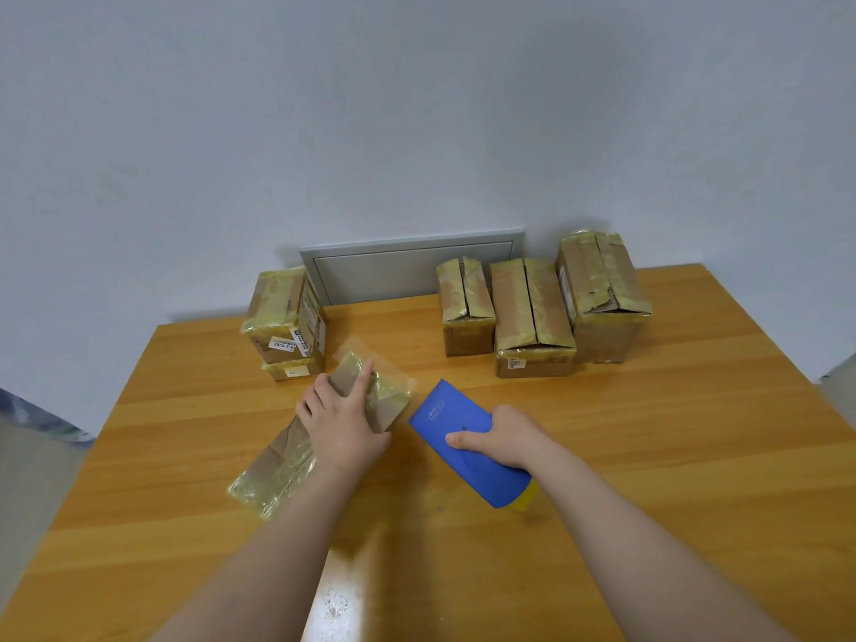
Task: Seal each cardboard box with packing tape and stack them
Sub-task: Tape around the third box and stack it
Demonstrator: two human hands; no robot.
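A long flat cardboard box (282, 461) wrapped in yellowish tape lies slanted on the wooden table (648, 456). My left hand (340, 421) rests on top of it, fingers spread and curled over its far part. My right hand (502, 440) grips a blue tape dispenser (456, 426) just right of the box; a yellow tape roll (528, 498) shows at its near end. Two taped boxes (285, 312) are stacked at the back left. Three boxes with open top seams stand at the back right: small (465, 308), middle (530, 317), tall (602, 289).
A grey wall panel (407, 266) sits behind the table's far edge between the two box groups. A white wall rises behind. The table's left edge runs near the stacked boxes, and a glare spot (336, 600) shows on the near part.
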